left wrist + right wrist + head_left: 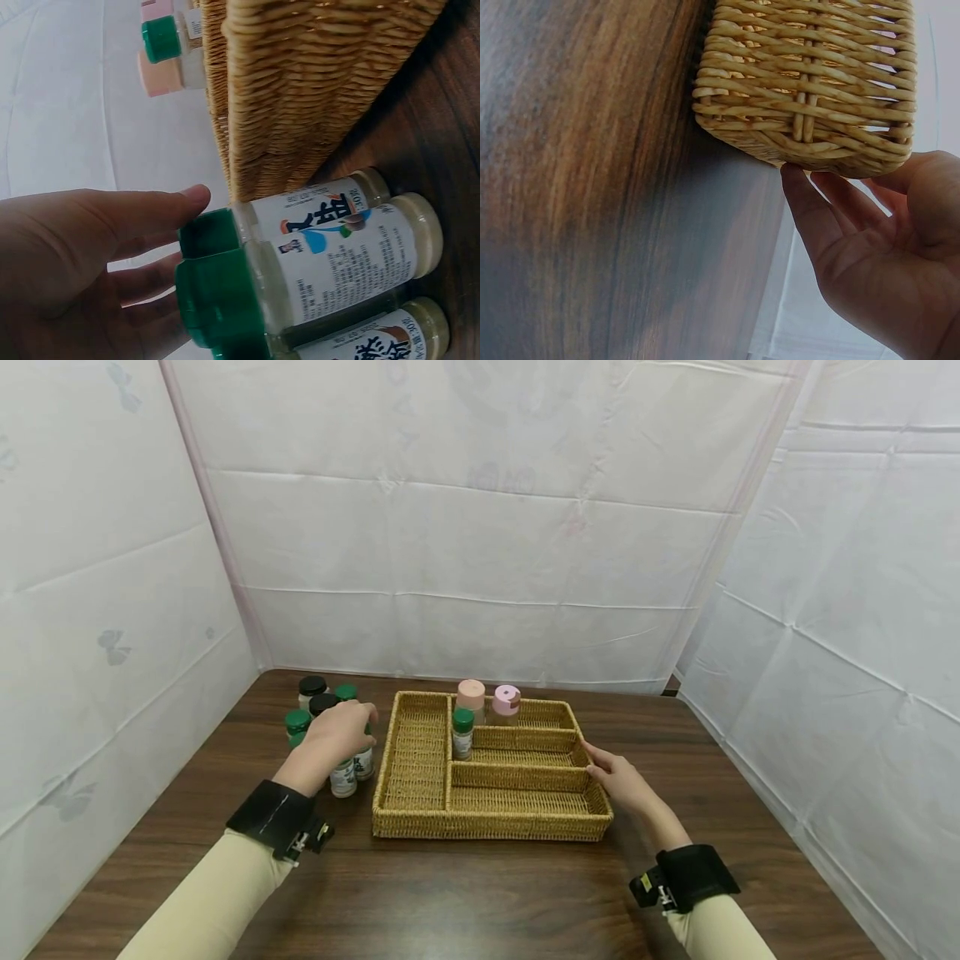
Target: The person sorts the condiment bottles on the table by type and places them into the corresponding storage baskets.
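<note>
Left hand [343, 731] sits over a cluster of spice jars [352, 772] on the table [480, 893], just left of the wicker tray [420, 760]; left wrist view shows fingers fairly straight, thumb tip [196, 196] at a green cap [217, 300], no clear wrap round any jar, so hand reads as relaxed, not gripping. In head view the hand covers some jar tops, so exact contact is hard to call; jar count uncertain, approx. six, black and green caps. Right hand [618, 777] rests at tray's right rim, fingers straight, tips touching the weave; right wrist view confirms, palm partly cut off by frame edge. Inside tray: green-cap jar [462, 733] upright by a divider, which compartment unclear; peach-cap jar [471, 697] and pink-cap jar [506, 703] in back section, lower halves hidden by the wicker.
</note>
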Available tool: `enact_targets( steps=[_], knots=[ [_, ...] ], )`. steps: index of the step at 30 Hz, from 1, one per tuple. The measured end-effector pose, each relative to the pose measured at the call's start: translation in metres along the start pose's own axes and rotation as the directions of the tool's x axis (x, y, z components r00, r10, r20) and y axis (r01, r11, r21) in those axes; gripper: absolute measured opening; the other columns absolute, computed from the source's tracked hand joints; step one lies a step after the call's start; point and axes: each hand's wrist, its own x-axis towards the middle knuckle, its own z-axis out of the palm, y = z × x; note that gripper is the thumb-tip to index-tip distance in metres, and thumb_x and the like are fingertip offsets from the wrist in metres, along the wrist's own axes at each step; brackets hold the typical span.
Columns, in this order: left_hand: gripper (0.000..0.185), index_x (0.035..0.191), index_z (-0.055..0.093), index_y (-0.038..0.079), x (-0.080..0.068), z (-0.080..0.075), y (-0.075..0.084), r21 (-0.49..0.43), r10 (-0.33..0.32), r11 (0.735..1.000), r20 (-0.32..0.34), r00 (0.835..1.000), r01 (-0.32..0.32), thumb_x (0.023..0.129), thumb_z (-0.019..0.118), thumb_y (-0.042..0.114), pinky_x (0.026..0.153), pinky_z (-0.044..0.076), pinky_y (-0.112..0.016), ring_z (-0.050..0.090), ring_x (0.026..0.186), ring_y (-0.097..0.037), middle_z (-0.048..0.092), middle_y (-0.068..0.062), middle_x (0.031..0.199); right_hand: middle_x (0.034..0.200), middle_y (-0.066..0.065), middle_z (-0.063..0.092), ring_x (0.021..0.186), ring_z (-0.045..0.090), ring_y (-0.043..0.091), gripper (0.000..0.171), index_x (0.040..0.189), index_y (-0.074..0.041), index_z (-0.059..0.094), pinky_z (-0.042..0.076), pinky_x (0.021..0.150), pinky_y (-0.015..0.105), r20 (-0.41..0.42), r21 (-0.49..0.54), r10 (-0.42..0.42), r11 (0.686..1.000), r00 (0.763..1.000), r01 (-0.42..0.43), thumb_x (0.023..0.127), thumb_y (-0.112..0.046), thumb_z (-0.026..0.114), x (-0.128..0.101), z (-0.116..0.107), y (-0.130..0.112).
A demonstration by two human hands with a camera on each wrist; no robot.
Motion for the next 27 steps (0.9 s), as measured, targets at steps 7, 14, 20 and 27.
enact_targets(
  steps=[7,14,20,27],
  knots=[
    [0.034,0.126,0.062,0.004,0.001,0.004,-0.001,-0.004,-0.014,1.0,0.016,1.0,0.014,0.093,0.069,0.012,0.059,0.052,-0.032,0.066,0.084,-0.027,0.065,-0.02,0.119,0.158,0.029,0.03,0.132,0.049,0.047,0.054,0.159,-0.008,0.023,0.051,0.098,0.05,0.006,0.016,-0.004,1.0,1.0,0.004,0.108,-0.009,0.041,-0.001,0.0,-0.001],
    [0.034,0.126,0.062,0.004,0.001,0.004,-0.002,-0.021,-0.016,1.0,0.008,1.0,0.016,0.094,0.069,0.011,0.057,0.051,-0.032,0.065,0.081,-0.026,0.065,-0.02,0.117,0.159,0.029,0.027,0.142,0.038,0.045,0.054,0.159,-0.008,0.022,0.041,0.111,0.06,0.007,0.028,0.0,1.0,1.0,0.0,0.108,-0.01,0.04,-0.001,0.001,-0.002],
    [0.035,0.126,0.061,0.004,0.001,0.002,-0.002,-0.029,-0.004,1.0,-0.016,1.0,0.003,0.094,0.069,0.013,0.056,0.05,-0.031,0.064,0.076,-0.024,0.066,-0.018,0.112,0.158,0.029,0.028,0.139,0.042,0.045,0.054,0.159,-0.008,0.023,0.044,0.108,0.058,0.006,0.019,0.003,1.0,1.0,-0.003,0.108,-0.01,0.041,-0.001,0.001,-0.002],
    [0.034,0.126,0.06,0.004,0.0,-0.007,0.001,-0.041,0.018,0.999,-0.055,0.998,-0.02,0.094,0.069,0.014,0.052,0.046,-0.03,0.062,0.07,-0.022,0.066,-0.018,0.109,0.158,0.029,0.03,0.129,0.053,0.038,0.054,0.159,-0.008,0.024,0.05,0.091,0.041,-0.003,0.002,0.009,1.0,1.0,-0.009,0.108,-0.01,0.041,0.0,0.0,-0.001]
  ],
)
